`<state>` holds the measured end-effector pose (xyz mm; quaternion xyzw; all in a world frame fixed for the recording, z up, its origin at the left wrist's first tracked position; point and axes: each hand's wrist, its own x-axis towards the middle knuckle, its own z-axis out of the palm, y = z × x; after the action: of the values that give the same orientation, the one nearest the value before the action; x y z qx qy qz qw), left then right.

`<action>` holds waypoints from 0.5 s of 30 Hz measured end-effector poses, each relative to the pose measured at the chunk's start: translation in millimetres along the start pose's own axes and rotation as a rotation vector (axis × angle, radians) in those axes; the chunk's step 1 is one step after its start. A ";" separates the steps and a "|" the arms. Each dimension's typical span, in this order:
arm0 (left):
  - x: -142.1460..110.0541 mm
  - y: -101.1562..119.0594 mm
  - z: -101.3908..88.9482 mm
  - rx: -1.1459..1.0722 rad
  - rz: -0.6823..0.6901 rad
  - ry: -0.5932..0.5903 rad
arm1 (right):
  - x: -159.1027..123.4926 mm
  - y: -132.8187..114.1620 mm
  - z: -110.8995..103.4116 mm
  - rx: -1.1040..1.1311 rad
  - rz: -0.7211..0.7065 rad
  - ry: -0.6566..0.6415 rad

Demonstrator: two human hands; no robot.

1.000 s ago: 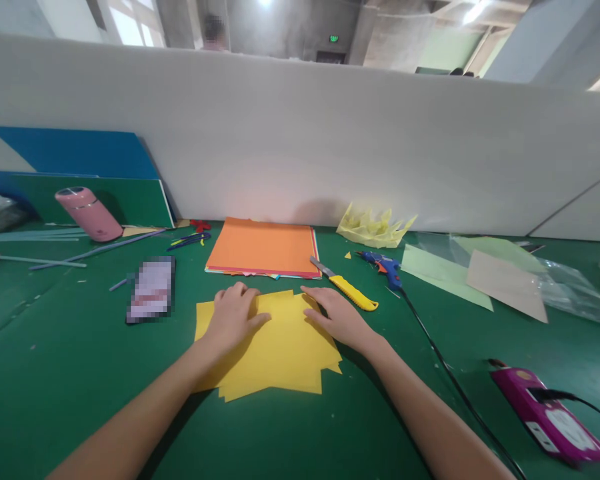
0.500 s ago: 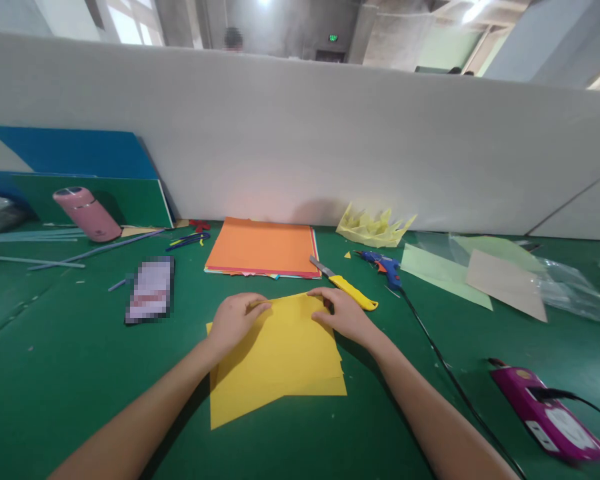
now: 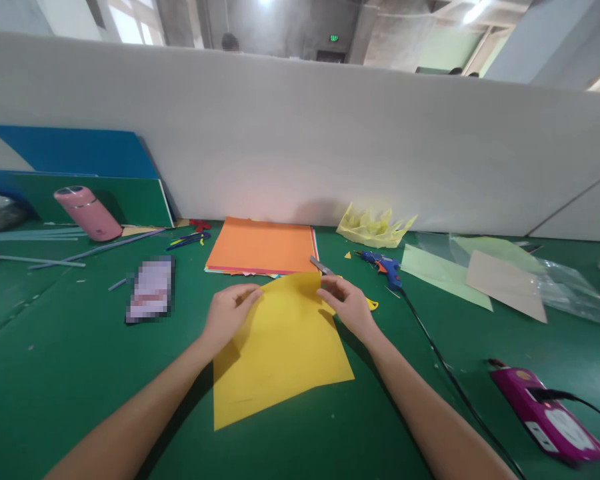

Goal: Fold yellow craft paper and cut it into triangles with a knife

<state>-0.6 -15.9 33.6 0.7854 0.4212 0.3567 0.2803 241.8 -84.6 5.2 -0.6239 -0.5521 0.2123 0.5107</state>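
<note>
Yellow paper (image 3: 285, 347) lies in front of me, its far edge lifted off the green table. My left hand (image 3: 230, 310) pinches that edge at its left, thumb and fingers closed on it. At the right end of the same edge, my right hand (image 3: 347, 303) grips the paper between thumb and fingers. Just behind my right hand is a yellow utility knife (image 3: 323, 265), its blade showing and most of its handle hidden. Beyond the paper sits a stack of coloured sheets with an orange sheet (image 3: 265, 245) on top.
A blue glue gun (image 3: 384, 265) with a black cord lies right of centre, near a pale yellow paper crown (image 3: 375, 227). Light green sheets (image 3: 443, 277) and a magenta power strip (image 3: 547, 413) are on the right. Left are a phone (image 3: 151, 290), scissors (image 3: 189, 240) and a pink bottle (image 3: 89, 213).
Both hands have raised the far edge of the yellow paper and moved it slightly away from me. The paper is unfolded flatter, and it now covers most of the knife handle.
</note>
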 end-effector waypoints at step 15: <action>-2.7 1.2 -12.1 -0.672 -0.534 -0.383 | 1.8 6.4 -5.3 0.265 0.145 0.022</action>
<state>-10.8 -17.2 40.8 0.5670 0.4102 0.2376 0.6737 249.8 -84.3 2.2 -0.5915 -0.4672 0.3128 0.5780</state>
